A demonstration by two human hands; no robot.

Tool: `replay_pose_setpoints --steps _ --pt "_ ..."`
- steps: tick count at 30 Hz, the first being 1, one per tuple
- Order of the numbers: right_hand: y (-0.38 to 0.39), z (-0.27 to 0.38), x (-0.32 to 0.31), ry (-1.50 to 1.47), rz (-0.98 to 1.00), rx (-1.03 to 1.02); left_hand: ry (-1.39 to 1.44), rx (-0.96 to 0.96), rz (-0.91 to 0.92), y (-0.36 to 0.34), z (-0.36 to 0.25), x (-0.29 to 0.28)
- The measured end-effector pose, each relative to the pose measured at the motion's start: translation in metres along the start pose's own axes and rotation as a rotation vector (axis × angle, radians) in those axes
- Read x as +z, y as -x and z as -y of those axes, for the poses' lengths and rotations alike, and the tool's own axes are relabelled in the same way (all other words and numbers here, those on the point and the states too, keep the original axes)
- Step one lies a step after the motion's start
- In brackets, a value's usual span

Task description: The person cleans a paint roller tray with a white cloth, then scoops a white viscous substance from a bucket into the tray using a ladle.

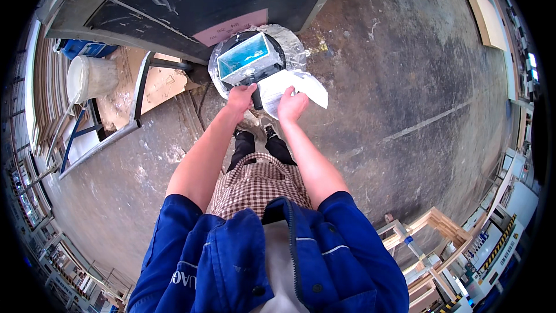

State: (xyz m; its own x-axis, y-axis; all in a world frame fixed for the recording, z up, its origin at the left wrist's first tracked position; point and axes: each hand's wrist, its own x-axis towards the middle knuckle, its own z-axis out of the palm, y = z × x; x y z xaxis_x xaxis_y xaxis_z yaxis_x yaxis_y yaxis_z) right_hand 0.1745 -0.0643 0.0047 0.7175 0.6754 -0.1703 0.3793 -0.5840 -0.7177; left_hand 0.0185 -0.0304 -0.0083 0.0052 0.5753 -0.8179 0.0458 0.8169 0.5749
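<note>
A pale rectangular container (226, 66) with bright blue inside sits over a round black object (275, 44) wrapped in crumpled plastic (295, 43). My left hand (242, 98) is closed on a black handle (257, 98) at the container's near side. My right hand (293, 104) is closed on a white sheet (310, 87), paper or cloth, lying beside the handle and partly in front of the round object. Both forearms reach forward from blue short sleeves, over a checked apron (255, 185).
A dark metal panel (202, 0) stands just ahead. At left are stacked boards (49, 98), a white bucket (91, 78) and a metal-railed platform (121, 95). A board (483, 17) leans at upper right. Wooden frames (440, 226) stand at lower right. Concrete floor (417, 81) surrounds me.
</note>
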Motion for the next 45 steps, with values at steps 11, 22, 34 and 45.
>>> replay_pose_setpoints --steps 11,22,34,45 --pt "0.049 -0.011 -0.019 -0.143 0.327 -0.459 -0.276 0.046 -0.107 0.006 -0.011 0.009" --pt "0.058 -0.029 -0.050 -0.149 0.524 -0.396 0.026 0.031 -0.035 0.001 -0.002 0.007" --pt "0.002 -0.040 -0.106 -0.240 0.279 -0.310 0.018 0.015 -0.112 0.001 0.002 0.009" --pt "-0.037 0.015 -0.183 -0.486 0.198 -0.252 -0.236 0.262 -0.318 0.016 -0.003 0.048"
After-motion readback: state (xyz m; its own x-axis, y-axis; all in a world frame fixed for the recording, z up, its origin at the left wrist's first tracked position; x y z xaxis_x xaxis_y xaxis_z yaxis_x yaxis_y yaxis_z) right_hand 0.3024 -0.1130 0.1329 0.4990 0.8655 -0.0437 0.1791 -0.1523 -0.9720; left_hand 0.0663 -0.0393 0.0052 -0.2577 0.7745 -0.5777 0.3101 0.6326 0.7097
